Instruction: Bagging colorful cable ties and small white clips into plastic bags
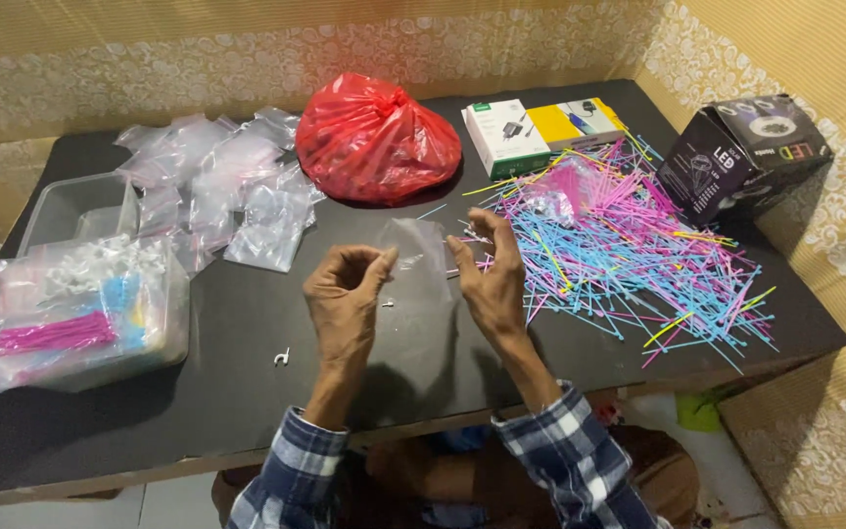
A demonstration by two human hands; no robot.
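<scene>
Left hand (345, 294) and right hand (487, 279) raised, fingertips pinched, palms facing.

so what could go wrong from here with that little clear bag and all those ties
1. The small clear bag is pinched only at its edges by the left hand and right hand, so it may slip.
2. The loose pile of coloured ties reaches the table's right edge; a sleeve could sweep some off.
3. The small white clip lies alone near the front edge and could get knocked off.

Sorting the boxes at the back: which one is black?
The black box at the table's far right corner, standing tilted beside the pile of coloured ties. The two flat boxes next to the red bag are white and yellow.
</scene>
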